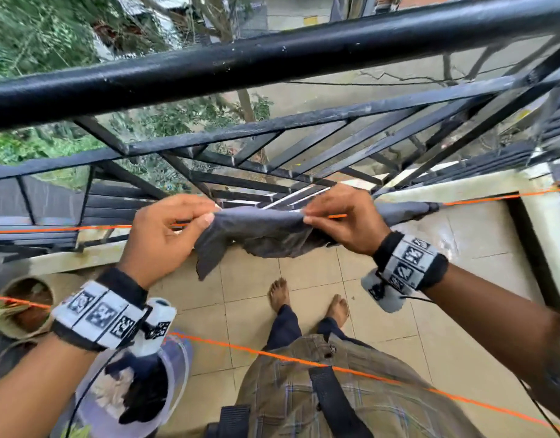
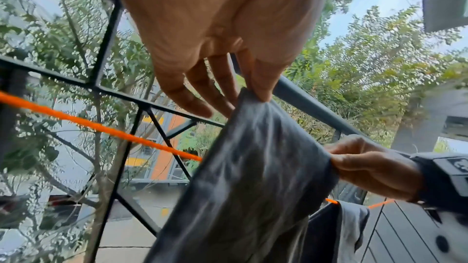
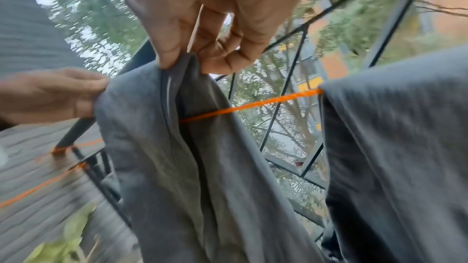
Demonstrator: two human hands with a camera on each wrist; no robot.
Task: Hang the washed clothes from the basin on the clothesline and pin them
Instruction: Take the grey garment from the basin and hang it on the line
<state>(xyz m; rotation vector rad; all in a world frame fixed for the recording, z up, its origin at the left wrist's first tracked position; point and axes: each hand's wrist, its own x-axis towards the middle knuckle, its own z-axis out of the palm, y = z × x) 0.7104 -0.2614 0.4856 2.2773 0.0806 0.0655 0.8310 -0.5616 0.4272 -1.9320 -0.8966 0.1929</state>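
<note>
A dark grey garment [image 1: 256,229] lies stretched over the orange clothesline [image 1: 51,229], hanging down on my side. My left hand [image 1: 206,216] pinches its left top edge between thumb and fingers. My right hand [image 1: 305,216] pinches its right top edge. In the left wrist view the left hand [image 2: 253,93] nips the cloth [image 2: 253,177] above the line [image 2: 101,127]. The right wrist view shows the right hand [image 3: 182,65] pinching a fold of the garment [image 3: 177,157] over the line [image 3: 253,105]. The pale basin [image 1: 177,368] with dark and white clothes sits on the floor, lower left.
Another grey garment [image 1: 408,210] hangs on the same line just right of my right hand. A second orange line [image 1: 304,361] crosses near my waist. A black metal railing [image 1: 272,55] stands beyond. A plant pot [image 1: 25,305] is at the left. My bare feet [image 1: 280,295] stand on tiles.
</note>
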